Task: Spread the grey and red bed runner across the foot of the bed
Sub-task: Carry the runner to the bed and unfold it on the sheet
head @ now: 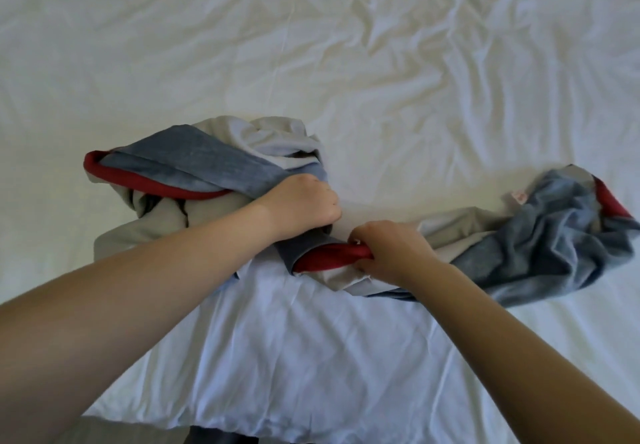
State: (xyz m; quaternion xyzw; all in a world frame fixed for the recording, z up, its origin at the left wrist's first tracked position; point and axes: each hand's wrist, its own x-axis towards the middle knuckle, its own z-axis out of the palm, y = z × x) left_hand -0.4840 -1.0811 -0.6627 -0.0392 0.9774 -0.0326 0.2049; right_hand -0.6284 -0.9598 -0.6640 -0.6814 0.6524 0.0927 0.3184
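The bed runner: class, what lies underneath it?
The bed runner lies bunched on the wrinkled white sheet, gripped by the left hand and right hand. The sheet directly beneath it is covered, so its state there cannot be seen.

Soft, diffuse daylight, no glare. The white sheet (381,63) glows creamy farther off and turns bluish in shade near the forearms (156,288). Dark pockets sit in folds of the bed runner (194,163). Edges bow; detail slightly soft.
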